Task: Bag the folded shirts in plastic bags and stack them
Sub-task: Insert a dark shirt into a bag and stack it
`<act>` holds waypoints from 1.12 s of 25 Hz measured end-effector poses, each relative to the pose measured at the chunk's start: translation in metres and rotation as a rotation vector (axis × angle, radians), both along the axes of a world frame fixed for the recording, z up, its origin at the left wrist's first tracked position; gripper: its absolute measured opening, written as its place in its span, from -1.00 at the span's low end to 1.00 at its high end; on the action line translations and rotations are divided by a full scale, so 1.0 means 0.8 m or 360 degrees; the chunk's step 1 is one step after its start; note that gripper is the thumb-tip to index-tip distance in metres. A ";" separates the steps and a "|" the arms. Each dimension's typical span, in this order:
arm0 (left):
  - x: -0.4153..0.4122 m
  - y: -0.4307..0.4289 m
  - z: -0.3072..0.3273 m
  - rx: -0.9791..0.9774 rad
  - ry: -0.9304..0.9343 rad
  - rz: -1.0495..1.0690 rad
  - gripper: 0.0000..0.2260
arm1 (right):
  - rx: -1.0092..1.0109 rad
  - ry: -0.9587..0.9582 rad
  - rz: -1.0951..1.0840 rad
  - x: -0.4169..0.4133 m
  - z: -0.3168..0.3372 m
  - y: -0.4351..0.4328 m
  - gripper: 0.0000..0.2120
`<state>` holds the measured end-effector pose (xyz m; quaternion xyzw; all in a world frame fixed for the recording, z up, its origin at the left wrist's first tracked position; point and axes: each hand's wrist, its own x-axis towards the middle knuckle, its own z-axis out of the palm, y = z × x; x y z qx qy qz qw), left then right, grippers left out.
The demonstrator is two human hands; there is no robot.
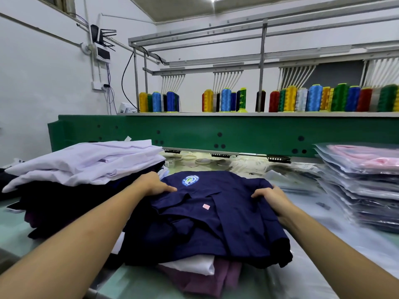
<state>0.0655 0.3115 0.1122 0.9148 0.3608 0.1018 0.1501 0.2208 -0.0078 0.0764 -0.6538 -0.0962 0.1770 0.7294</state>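
step: squaring up the navy shirt (216,216) before bagging, judging by its loose folds
left hand (154,184): pinches the shirt's left edge just beside the crest (190,180), thumb flat on top, fingers tucked out of sight under the cloth
right hand (269,196): grips the right edge, thumb on top, fingers curled over the fold
shirt's place: on top of a heap of white and maroon garments (200,275) on the table (323,244), between the two hands and touching both
doing it well: pull both sides evenly with the crest uppermost; smooth the rumpled near half before lifting, or it will likely bunch at a bag's mouth
bag: none open near the hands
destination: the stack of bagged shirts (367,190) on the right, well apart from the fingers
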 end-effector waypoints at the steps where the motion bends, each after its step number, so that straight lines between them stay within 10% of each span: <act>1: 0.002 -0.005 0.003 0.0001 0.0045 0.0003 -0.24 | -0.0003 -0.0098 -0.0002 0.000 -0.001 -0.001 -0.18; 10: 0.034 -0.108 0.091 0.0501 0.0091 -0.0408 -0.77 | -0.0151 -0.0488 0.0338 -0.003 0.014 0.009 -0.77; 16: 0.056 -0.198 0.137 -0.1189 0.0106 -0.1039 -0.74 | -0.0034 -0.0195 0.0468 -0.008 0.027 0.018 -0.47; 22: 0.055 -0.145 0.083 0.0102 0.0159 -0.0762 -0.81 | -0.0171 -0.0288 0.0310 -0.008 0.014 0.023 -0.82; 28: 0.047 -0.130 0.046 -0.0263 0.0012 -0.0741 -0.28 | -0.0095 -0.0191 0.0203 -0.014 0.013 0.031 -0.57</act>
